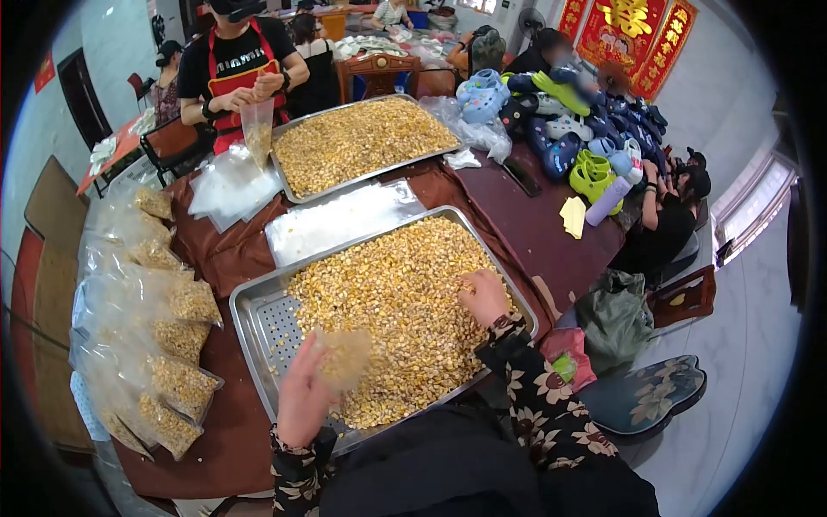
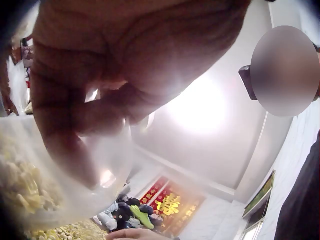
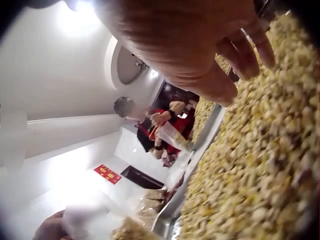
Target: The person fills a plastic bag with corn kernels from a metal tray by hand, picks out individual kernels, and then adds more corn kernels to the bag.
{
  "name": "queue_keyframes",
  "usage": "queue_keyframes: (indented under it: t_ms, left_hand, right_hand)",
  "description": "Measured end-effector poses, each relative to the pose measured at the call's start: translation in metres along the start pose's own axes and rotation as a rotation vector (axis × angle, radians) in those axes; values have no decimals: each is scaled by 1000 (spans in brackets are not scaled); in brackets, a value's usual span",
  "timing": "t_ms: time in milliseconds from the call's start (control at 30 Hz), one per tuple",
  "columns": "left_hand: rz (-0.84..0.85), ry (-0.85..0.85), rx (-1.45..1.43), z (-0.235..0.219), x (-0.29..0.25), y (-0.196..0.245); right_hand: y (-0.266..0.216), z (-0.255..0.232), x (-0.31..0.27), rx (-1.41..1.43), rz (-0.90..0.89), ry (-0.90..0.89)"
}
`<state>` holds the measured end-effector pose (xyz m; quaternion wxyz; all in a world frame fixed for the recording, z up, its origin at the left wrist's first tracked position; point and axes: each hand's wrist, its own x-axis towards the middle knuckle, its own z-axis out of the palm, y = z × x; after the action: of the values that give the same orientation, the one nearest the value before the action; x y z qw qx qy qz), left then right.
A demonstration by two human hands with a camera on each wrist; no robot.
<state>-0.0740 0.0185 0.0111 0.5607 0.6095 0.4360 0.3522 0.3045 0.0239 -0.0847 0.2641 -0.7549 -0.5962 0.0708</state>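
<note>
A metal tray [image 1: 251, 303] with a perforated bottom holds a broad heap of yellow and whitish corn kernels [image 1: 396, 310]. At its near left side, my left hand [image 1: 303, 392] grips a clear plastic bag [image 1: 346, 358]. Kernels show through the bag's wall in the left wrist view, where the fingers [image 2: 75, 155] curl at its mouth. My right hand [image 1: 485, 297] is at the right part of the heap. In the right wrist view its fingertips [image 3: 267, 57] point down at the kernels, apart from each other, with nothing gripped between them.
Filled bags [image 1: 177, 379] line the table's left side. Flat empty bags [image 1: 340, 220] lie beyond my tray, before a second tray of kernels [image 1: 362, 142]. A person in a red apron [image 1: 250, 86] holds another bag there. Piled clogs [image 1: 560, 129] stand at the back right.
</note>
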Motion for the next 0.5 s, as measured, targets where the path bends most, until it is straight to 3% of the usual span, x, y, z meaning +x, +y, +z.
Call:
queue_keyframes:
  t_ms: [67, 167, 233, 300, 333, 367, 433, 500]
  left_hand:
    - [19, -1, 35, 0, 1, -5]
    - [81, -9, 121, -3, 3, -24]
    - [126, -9, 174, -4, 4, -26]
    - [102, -14, 117, -3, 2, -23]
    - [102, -9, 120, -3, 3, -25]
    - [114, -2, 105, -3, 3, -29]
    - [122, 6, 90, -1, 1, -25]
    - [-5, 48, -2, 5, -2, -6]
  right_hand:
    - [12, -8, 5, -197, 157, 27]
    - [19, -14, 14, -226, 329, 14]
    - [26, -11, 22, -218, 347, 31]
    - [30, -7, 30, -162, 403, -140]
    - [25, 1, 24, -257, 285, -34]
    - [26, 10, 23, -255, 281, -35]
    - [23, 24, 24, -192, 26, 27]
    - [-2, 30, 12, -139, -28, 32]
